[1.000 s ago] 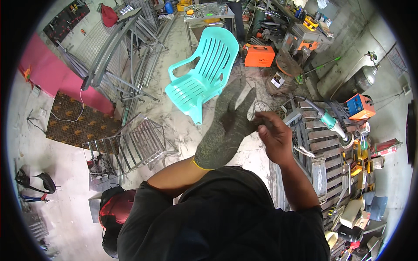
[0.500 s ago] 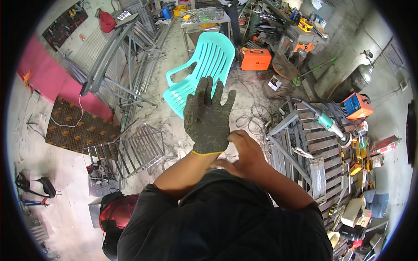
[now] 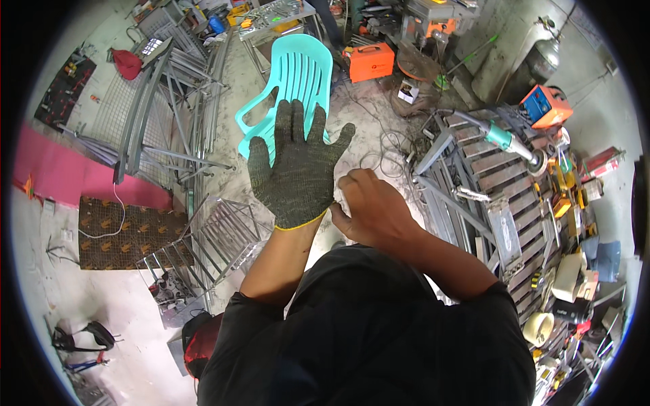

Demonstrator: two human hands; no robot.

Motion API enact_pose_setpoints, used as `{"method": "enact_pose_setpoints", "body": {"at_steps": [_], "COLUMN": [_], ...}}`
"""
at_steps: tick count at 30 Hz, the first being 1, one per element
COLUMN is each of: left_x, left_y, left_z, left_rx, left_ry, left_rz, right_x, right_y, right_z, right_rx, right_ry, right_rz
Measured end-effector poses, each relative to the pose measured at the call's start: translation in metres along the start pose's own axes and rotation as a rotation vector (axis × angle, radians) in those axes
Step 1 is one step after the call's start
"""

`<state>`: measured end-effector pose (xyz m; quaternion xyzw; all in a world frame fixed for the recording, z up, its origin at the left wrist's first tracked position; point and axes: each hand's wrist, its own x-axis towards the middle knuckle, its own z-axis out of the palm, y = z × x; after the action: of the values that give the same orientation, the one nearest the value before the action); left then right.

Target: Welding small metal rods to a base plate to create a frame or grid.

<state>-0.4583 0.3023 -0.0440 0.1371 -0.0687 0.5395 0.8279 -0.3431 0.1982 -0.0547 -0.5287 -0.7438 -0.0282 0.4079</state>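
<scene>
A dark grey-green knitted work glove (image 3: 294, 183) with a yellow cuff edge covers my left hand (image 3: 292, 166). Its fingers are spread wide and hold nothing. My bare right hand (image 3: 371, 206) is beside the left wrist, fingers bent and closed at the glove's cuff. The thumb and fingertips meet the glove's edge, though the pinch itself is partly hidden. Beyond the gloved fingers stands a turquoise plastic chair (image 3: 301, 64), partly covered by them.
At right, a slatted metal rack (image 3: 497, 162) carries an angle grinder (image 3: 504, 139) and an orange-blue machine (image 3: 545, 108). An orange case (image 3: 371, 62) sits beyond the cables (image 3: 393, 145). Metal frames (image 3: 220, 237) stand at left; a tool-laden table (image 3: 274, 19) is at the back.
The gloved fingers have spread wider and moved left and slightly up. My right hand has turned and its fingers have curled in at the cuff. The view has shifted.
</scene>
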Motion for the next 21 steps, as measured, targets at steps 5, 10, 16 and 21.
{"method": "enact_pose_setpoints", "body": {"at_steps": [5, 10, 16, 21], "left_x": [-0.004, -0.002, 0.006, 0.011], "left_y": [-0.009, -0.009, -0.002, 0.031], "left_z": [0.012, 0.03, 0.044, 0.04], "left_rx": [0.011, 0.133, 0.186, -0.237], "left_ry": [0.008, -0.056, -0.231, -0.331], "left_rz": [0.079, 0.121, 0.17, -0.009], "right_x": [-0.002, -0.008, -0.009, 0.0], "right_y": [-0.016, -0.006, -0.01, -0.015], "right_z": [0.001, -0.009, 0.0, 0.011], "right_rx": [-0.11, 0.196, 0.184, 0.151], "right_ry": [-0.384, -0.457, -0.392, -0.289], "right_rz": [0.17, 0.071, -0.08, -0.153]}}
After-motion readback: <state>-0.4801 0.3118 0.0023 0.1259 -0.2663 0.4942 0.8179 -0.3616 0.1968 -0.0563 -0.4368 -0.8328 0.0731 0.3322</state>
